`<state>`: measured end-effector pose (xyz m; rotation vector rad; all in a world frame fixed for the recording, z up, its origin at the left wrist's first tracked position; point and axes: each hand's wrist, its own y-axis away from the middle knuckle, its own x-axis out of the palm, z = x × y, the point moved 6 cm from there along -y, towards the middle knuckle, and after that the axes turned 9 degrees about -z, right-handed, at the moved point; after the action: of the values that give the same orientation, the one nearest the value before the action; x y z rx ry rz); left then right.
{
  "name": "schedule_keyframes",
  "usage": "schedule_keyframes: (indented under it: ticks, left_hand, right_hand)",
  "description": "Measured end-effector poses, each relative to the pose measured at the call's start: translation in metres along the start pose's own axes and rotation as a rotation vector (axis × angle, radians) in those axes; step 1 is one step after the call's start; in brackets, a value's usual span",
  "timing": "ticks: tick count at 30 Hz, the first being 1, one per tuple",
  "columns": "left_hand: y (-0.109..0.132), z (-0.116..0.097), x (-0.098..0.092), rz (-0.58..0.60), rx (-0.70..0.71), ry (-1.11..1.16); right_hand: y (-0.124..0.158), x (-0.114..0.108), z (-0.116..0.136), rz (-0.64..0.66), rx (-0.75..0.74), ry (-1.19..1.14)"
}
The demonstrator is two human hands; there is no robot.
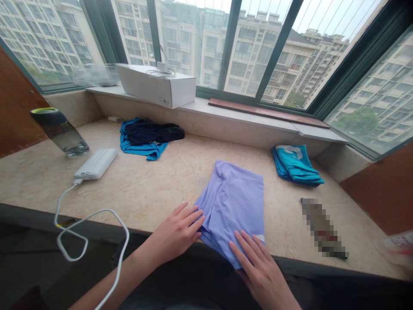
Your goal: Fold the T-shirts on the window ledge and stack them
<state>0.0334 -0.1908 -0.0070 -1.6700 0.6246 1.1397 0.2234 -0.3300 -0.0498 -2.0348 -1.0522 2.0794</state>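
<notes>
A folded lavender garment (pixel 240 202) lies on the stone counter in front of me, partly over its front edge. My left hand (pixel 179 228) touches the garment's lower left side, fingers stretched out and tips on the fabric. At the lower right corner, my right hand (pixel 258 262) rests with its fingers extended and slightly spread on the cloth. Its thumb is mostly hidden below the fabric's edge. Close to the right fingertips, a small white patch (pixel 260 237) shows on the garment. Layers stick out unevenly along the left side.
On the counter (pixel 155 185) sit folded teal clothing (pixel 297 165), a dark and blue clothing pile (pixel 151 133), a bottle (pixel 61 131) and a white power bank (pixel 97 163). Its cable (pixel 124 228) hangs over my left forearm. A blurred item (pixel 322 228) lies right; a white box (pixel 158 86) stands on the sill.
</notes>
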Motion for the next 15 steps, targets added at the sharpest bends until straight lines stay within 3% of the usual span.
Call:
schedule_keyframes:
  ticks: [4, 10, 12, 15]
  left_hand:
    - [0.008, -0.011, 0.000, 0.005, -0.024, -0.046]
    - [0.020, -0.032, 0.009, -0.114, -0.059, -0.164]
    - [0.022, -0.036, 0.011, -0.138, -0.040, -0.173]
    - [0.021, -0.039, 0.005, -0.209, 0.010, -0.168]
  right_hand:
    - [0.007, -0.007, -0.007, -0.063, -0.027, -0.052]
    - [-0.001, -0.042, -0.016, -0.226, 0.140, -0.339]
    - [-0.004, -0.045, -0.013, -0.196, 0.133, -0.360]
    - [-0.001, -0.031, -0.004, -0.005, 0.044, -0.262]
